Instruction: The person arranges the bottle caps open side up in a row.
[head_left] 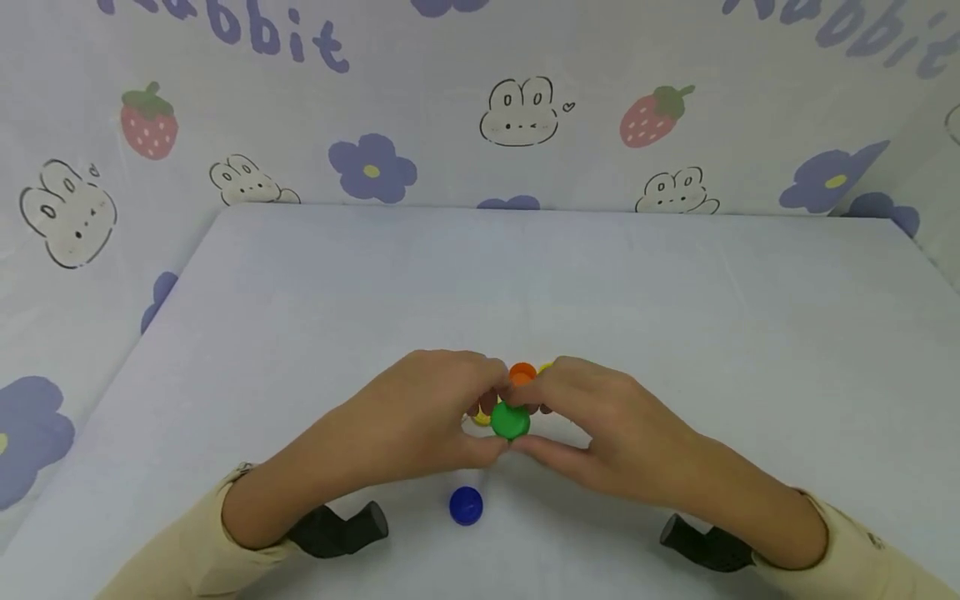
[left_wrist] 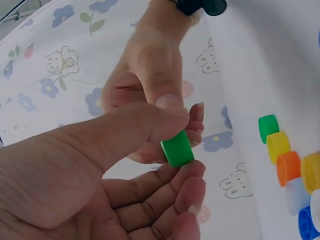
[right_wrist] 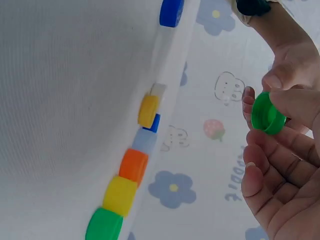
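A green bottle cap (head_left: 510, 421) is held above the table between both hands. My left hand (head_left: 435, 408) pinches it between thumb and fingertips from the left. From the right, my right hand (head_left: 607, 425) pinches the same cap, the two thumbs meeting at its near edge. The right wrist view shows the hollow inside of the green cap (right_wrist: 268, 114); the left wrist view shows its side wall (left_wrist: 177, 149). A dark blue cap (head_left: 467, 506) lies on the table, nearer than the hands.
Beyond the hands a row of caps lies on the white table (head_left: 337, 292): green (left_wrist: 268, 128), yellow (left_wrist: 278, 147), orange (left_wrist: 288, 168), pale blue (left_wrist: 296, 196) and blue (left_wrist: 307, 222). Beside it are a darker yellow cap (right_wrist: 148, 111) and a whitish one (right_wrist: 158, 90).
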